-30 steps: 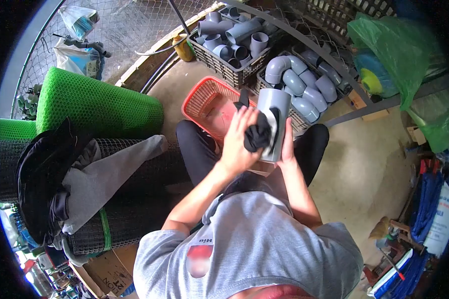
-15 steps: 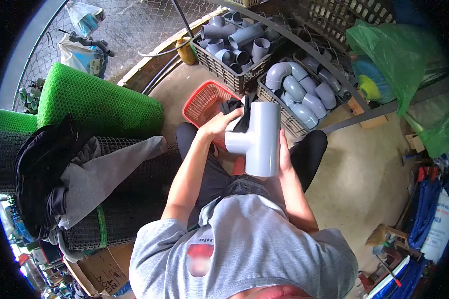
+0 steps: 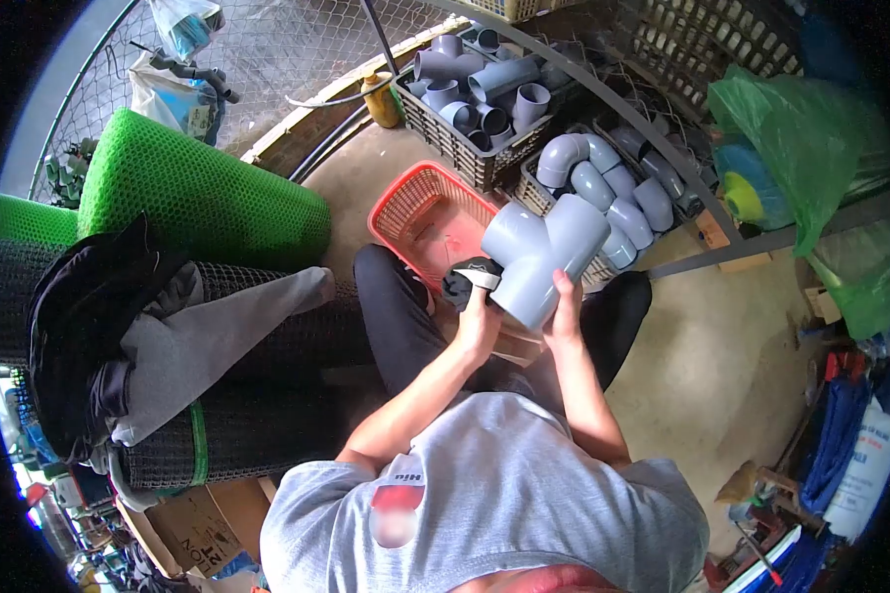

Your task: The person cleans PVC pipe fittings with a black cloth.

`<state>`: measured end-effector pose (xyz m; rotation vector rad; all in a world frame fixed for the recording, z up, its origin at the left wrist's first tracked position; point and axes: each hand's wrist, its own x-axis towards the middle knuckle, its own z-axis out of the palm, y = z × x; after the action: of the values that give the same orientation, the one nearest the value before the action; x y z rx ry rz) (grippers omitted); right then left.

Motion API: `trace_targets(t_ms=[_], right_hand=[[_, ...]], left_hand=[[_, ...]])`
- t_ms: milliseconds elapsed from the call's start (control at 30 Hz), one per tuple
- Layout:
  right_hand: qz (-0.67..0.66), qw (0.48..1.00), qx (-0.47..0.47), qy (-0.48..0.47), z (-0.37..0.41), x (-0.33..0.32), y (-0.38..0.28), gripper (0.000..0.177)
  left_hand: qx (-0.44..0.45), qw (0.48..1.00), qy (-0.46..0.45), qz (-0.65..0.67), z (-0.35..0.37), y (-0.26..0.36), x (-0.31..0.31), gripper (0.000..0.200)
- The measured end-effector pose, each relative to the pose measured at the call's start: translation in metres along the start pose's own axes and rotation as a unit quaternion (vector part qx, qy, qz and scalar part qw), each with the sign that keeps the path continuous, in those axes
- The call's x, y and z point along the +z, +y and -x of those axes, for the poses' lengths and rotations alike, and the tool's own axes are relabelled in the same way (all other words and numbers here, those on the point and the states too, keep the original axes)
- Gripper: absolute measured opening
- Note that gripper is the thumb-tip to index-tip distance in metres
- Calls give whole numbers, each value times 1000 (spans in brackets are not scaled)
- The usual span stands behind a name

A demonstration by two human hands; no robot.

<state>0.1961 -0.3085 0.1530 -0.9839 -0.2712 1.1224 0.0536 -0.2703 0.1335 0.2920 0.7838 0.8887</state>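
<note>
A grey PVC pipe tee [image 3: 539,262] is held up over my lap, tilted, its side branch pointing up and left. My right hand [image 3: 566,308] grips the tee from the right near its lower end. In my left hand [image 3: 479,321] is a bunched black and white cloth [image 3: 470,284], pressed against or close beside the tee's lower left end; exact contact is hard to tell. Just beyond the cloth, on the floor, a red plastic basket [image 3: 394,212] shows a bare bottom.
Black crates hold grey pipe fittings [image 3: 455,69] and grey elbows [image 3: 593,183] ahead. Green mesh rolls [image 3: 203,198] and a grey and black garment [image 3: 218,346] lie left. A yellow-brown bottle [image 3: 381,102] stands by the fence; green plastic [image 3: 781,138] hangs right.
The tee has tilted from upright and turned, its branch swinging from left to up-left. My left hand has moved with the cloth from the branch down to the tee's lower end.
</note>
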Motion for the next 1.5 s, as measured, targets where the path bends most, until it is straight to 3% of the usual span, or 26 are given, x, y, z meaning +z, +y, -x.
trace_targets(t_ms=[67, 100, 133, 200, 233, 267, 333, 367, 400, 467, 533, 600, 633, 667, 733, 800, 867, 933, 967, 1000, 1067, 1133, 1200, 1267, 1367, 1500], right_hand=[[110, 982, -155, -13, 6, 13, -6, 82], [137, 971, -193, -43, 2, 13, -8, 91], [137, 971, -194, -41, 4, 16, -13, 91], [335, 887, -309, -70, 15, 33, -27, 97], [377, 879, -278, -84, 18, 36, -31, 104], [387, 877, -273, -88, 16, 33, -26, 105], [397, 869, -284, -82, 18, 35, -25, 100], [398, 869, -284, -82, 17, 38, -23, 100], [313, 911, -251, -95, 16, 40, -20, 97], [168, 966, -164, -111, 13, 39, -15, 89], [175, 970, -153, -70, 1, 33, -8, 86], [186, 968, -154, -69, -13, 26, -2, 92], [194, 966, -160, -63, -19, 23, 0, 97], [196, 966, -158, -64, -22, 19, 3, 97], [412, 869, -275, -23, -27, 17, 9, 98], [437, 877, -191, -56, -33, 13, 9, 101], [490, 866, -95, -25, -52, -2, 35, 103], [480, 871, -101, -39, -78, -9, 64, 106], [506, 858, -80, -32, -93, -11, 81, 106], [531, 845, -62, -24, -109, -10, 96, 107], [520, 853, 0, -47, -153, -9, 124, 106], [485, 869, 71, -65, -199, -3, 164, 102], [458, 867, 186, -56, -242, 6, 194, 98], [425, 849, 276, -153, -278, 11, 210, 92], [374, 842, 360, -147, -313, -10, 264, 95], [501, 780, 358, -110, -342, -58, 324, 105]], left_hand=[[59, 976, 72, -198, 26, 36, 31, 45], [145, 904, 26, -402, 31, 55, 33, 37], [190, 847, -58, -493, 29, 74, 35, 38], [131, 782, -56, -606, 24, 92, 37, 40], [212, 838, -72, -498, 23, 89, 46, 25], [-14, 843, 30, -536, 28, 97, 49, 43], [-60, 961, -22, -270, -27, 52, -20, 64], [-53, 978, 14, -199, -26, 50, -4, 79], [-19, 994, 13, -106, -21, 52, 10, 78], [27, 996, -25, -85, -20, 46, 8, 77], [-7, 991, 35, -131, -22, 44, 20, 73], [4, 865, 74, -496, -3, 61, 25, 66], [160, 850, 24, -501, -15, 46, 1, 50], [196, 822, -64, -532, -24, 57, -10, 27], [294, 708, -228, -601, -19, 87, -6, 14], [126, 792, -154, -578, -7, 98, -3, 18], [64, 831, -155, -530, -41, 91, -45, 26], [60, 840, -51, -537, -79, 71, -104, 27], [105, 832, -19, -545, -88, 66, -116, 28], [118, 751, 23, -650, -109, 53, -148, 31], [195, 692, 26, -694, -102, 54, -138, 37], [-2, 731, -41, -681, -101, 58, -135, 41], [-1, 790, -75, -609, -93, 60, -129, 35], [-69, 721, -65, -686, -92, 71, -120, 32], [-111, 695, -57, -708, -93, 89, -110, 33], [-118, 712, -66, -688, -96, 82, -127, 36]])
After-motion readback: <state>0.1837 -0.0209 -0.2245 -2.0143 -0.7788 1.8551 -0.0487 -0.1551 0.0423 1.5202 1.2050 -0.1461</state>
